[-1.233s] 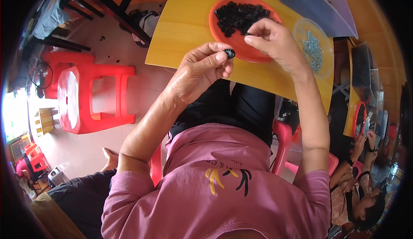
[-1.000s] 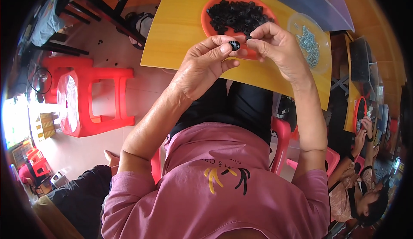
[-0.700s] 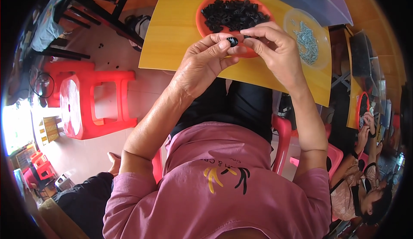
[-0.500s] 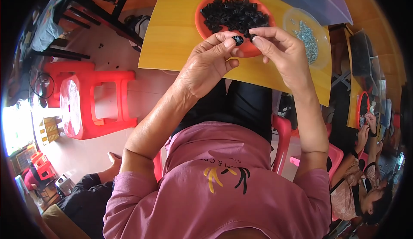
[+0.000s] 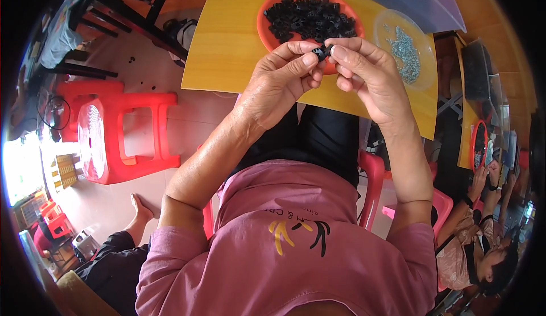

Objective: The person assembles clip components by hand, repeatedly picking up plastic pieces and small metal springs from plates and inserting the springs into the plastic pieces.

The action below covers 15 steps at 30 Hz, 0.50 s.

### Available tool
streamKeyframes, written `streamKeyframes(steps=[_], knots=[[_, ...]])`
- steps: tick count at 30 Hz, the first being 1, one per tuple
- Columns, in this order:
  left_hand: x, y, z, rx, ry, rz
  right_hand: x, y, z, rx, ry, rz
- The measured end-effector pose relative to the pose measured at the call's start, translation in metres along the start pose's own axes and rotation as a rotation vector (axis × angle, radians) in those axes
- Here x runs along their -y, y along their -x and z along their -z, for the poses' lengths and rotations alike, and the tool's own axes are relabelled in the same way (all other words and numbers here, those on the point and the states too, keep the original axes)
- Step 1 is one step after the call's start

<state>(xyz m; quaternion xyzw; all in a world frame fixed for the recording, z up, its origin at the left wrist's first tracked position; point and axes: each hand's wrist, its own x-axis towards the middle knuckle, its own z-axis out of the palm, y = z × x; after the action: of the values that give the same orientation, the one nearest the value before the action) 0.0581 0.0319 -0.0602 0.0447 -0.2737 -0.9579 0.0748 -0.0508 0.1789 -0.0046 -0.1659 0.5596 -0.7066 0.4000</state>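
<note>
My left hand (image 5: 284, 77) pinches a small black plastic part (image 5: 319, 53) between thumb and fingertips. Against its right side, my right hand (image 5: 367, 71) grips another small dark piece (image 5: 329, 49), mostly covered by the fingers. The two pieces touch, or nearly so; the fingertips hide the exact contact. Both hands are raised over the near rim of an orange-red round tray (image 5: 262, 27), which holds a heap of black plastic parts (image 5: 310, 17). To its right lies a clear round dish (image 5: 424, 73) with many small silvery metal pieces (image 5: 405, 54), like screws or pins.
All this stands on a yellow wooden table (image 5: 213, 49). A translucent purple-grey bin (image 5: 409, 0) sits at the far right. Red plastic stools (image 5: 136, 140) are on the floor to my left. Other people (image 5: 475, 248) sit at my right and behind on my left (image 5: 119, 259).
My hands have come closer together, and the two small pieces, apart before, now meet. At the lower left, another person's bare foot has shifted.
</note>
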Motion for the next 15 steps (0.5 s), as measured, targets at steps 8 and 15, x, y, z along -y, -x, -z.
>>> streamKeyframes(steps=[8,15], knots=[[-0.001,0.002,0.000,-0.033,-0.147,-0.065,-0.011,0.004,-0.010,-0.094,0.073,0.098],[-0.004,0.004,0.002,-0.006,-0.243,-0.085,-0.007,0.009,-0.009,-0.074,0.225,0.154]])
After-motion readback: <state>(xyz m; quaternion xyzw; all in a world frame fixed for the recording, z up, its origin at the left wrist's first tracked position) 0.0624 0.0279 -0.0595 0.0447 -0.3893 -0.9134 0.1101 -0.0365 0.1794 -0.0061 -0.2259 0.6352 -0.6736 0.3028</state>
